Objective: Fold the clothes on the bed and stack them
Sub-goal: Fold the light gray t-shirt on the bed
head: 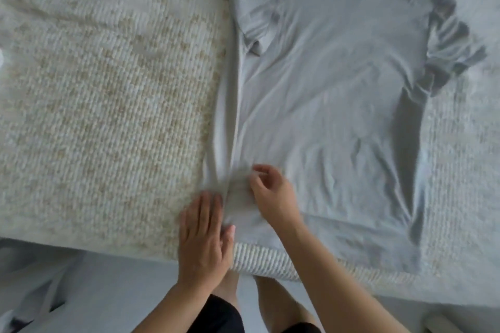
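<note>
Soft matt cloth over coarse knit.
Thin, smooth grey jersey t-shirt point(332, 94), lightly creased; thick ribbed cream bed cover point(108, 105), nubbly and matt, flecked with tan.

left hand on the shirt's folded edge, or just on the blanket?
Touching. The head view shows the left hand lying flat with its fingertips on the folded left edge of the grey T-shirt near the hem.

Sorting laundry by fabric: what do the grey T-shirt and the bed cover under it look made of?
T-shirt: probably thin cotton-type jersey, matte; it lies limp with soft, fine wrinkles. Bed cover: thick ribbed knit or woven textile, cream flecked with beige; raised rows show. Fibre itself unclear.
</note>
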